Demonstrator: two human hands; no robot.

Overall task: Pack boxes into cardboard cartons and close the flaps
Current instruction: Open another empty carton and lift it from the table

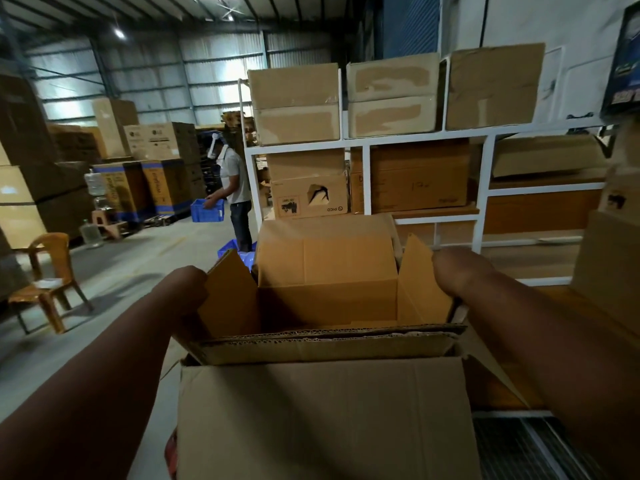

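carton (329, 306) flaps up, interior looks empty | left hand (183, 289) on left flap, grip unclear | right hand (457, 271) on right flap, fingers hidden, grip unclear

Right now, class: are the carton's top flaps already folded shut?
No: the carton stands open, its flaps upright, with the left hand and right hand on the side flaps.

White shelf rack (365, 142) at 12 o'clock: three taped cartons (393, 95) on top tier, more boxes on lower tiers. Concrete floor (114, 271) at 9 o'clock carries orange plastic chair (52, 282), stacked cartons (156, 168), blue crate (230, 249).
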